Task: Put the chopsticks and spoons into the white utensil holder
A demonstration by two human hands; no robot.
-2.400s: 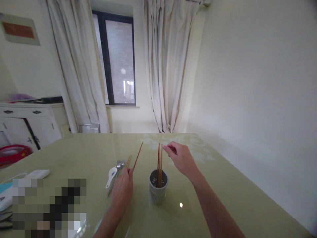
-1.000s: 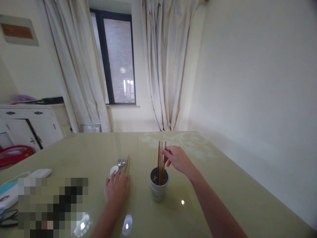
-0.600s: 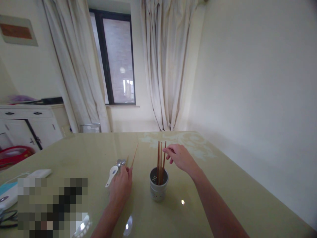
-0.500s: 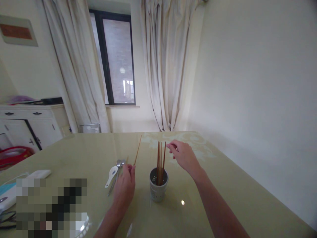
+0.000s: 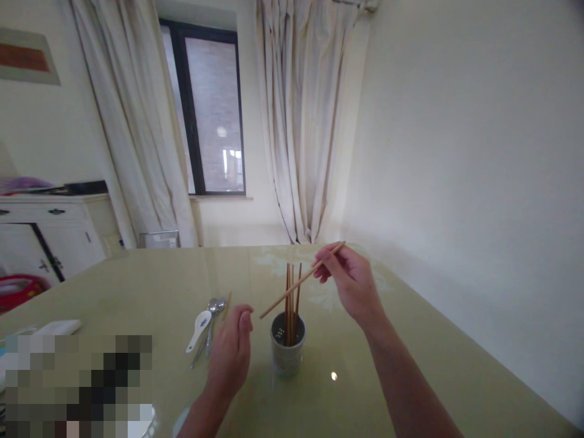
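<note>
My right hand (image 5: pixel 351 283) pinches one wooden chopstick (image 5: pixel 292 289) near its upper end; the stick slants down to the left, its tip above the rim of a grey ceramic holder (image 5: pixel 287 351). Several chopsticks (image 5: pixel 290 301) stand upright in that holder. My left hand (image 5: pixel 232 353) hovers just left of the holder, fingers loosely apart and holding nothing. Left of it on the table lie a white ceramic spoon (image 5: pixel 197 329), metal spoons (image 5: pixel 214 306) and one more chopstick (image 5: pixel 227 300).
The glossy olive table (image 5: pixel 410 365) stands against a white wall on the right. A blurred patch (image 5: pixel 77 383) covers its near left part, with a white object (image 5: pixel 57 327) beside it. A white cabinet (image 5: pixel 50 234), a red basin (image 5: pixel 18 287), curtains and a window are behind.
The chopstick my left hand lifted has passed to my right hand, which now holds it slanted over the holder. My left hand has let go and opened. The camera shifted slightly right.
</note>
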